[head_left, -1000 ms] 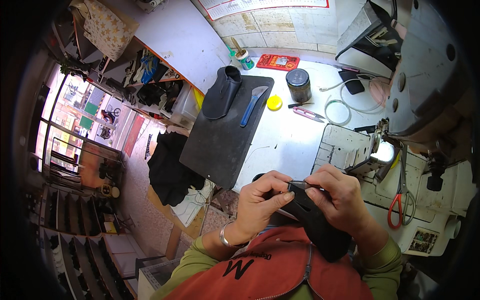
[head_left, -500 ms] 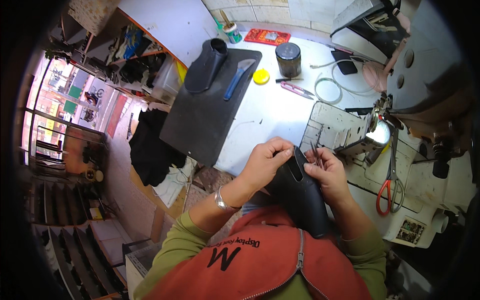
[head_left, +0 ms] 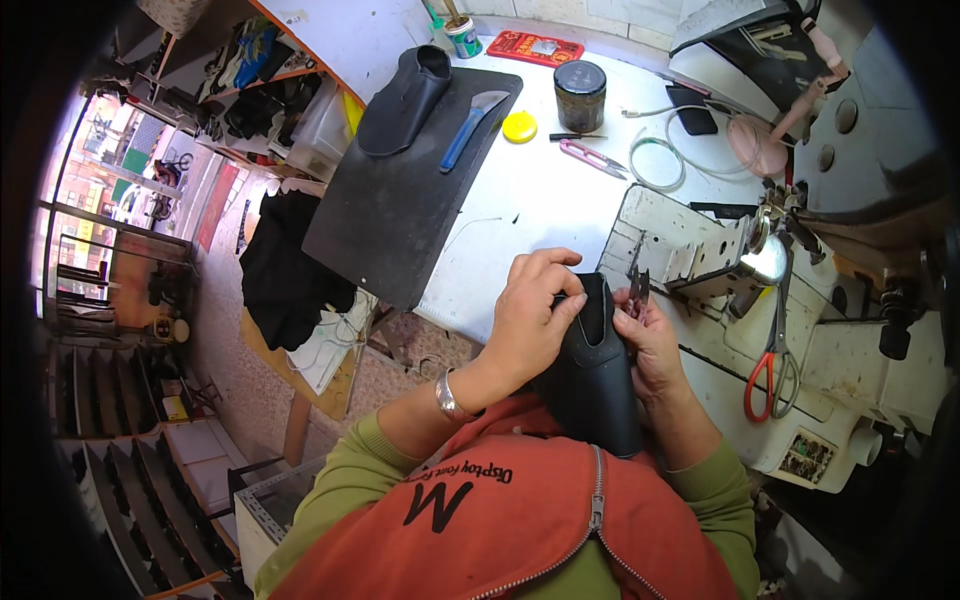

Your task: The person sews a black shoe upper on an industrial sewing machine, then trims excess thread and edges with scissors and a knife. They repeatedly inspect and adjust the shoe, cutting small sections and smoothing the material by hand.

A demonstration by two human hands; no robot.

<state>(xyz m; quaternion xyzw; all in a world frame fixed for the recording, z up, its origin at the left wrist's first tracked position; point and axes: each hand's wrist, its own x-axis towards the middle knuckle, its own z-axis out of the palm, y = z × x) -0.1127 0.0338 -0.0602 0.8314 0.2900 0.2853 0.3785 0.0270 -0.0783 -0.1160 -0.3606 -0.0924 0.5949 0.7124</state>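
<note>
A black leather shoe upper [head_left: 597,385] rests against my front, its slit-like opening facing away from me. Beside the left edge of that opening, my left hand [head_left: 530,318] pinches thumb and forefinger together; whatever lies between the tips is too small to make out. On the other side, my right hand [head_left: 650,350] is closed around small thread snips [head_left: 640,284], whose dark blades point up past the fingers. Its thumb lies close to the upper's right edge. Most of the snips' handle is hidden in the palm.
To the right stands a sewing machine [head_left: 700,260] with a lit lamp; red-and-grey scissors [head_left: 768,378] lie on its bed. A black mat [head_left: 385,225] carries another black upper [head_left: 408,100] and a blue-handled knife [head_left: 468,135]. Beyond are a dark jar [head_left: 580,98], pink-handled snips [head_left: 592,157] and a cable [head_left: 660,165].
My left hand has turned, its fingers now curled higher beside the opening. The upper stands more upright, and the snips in my right hand show wider blades. The whole view has shifted slightly.
</note>
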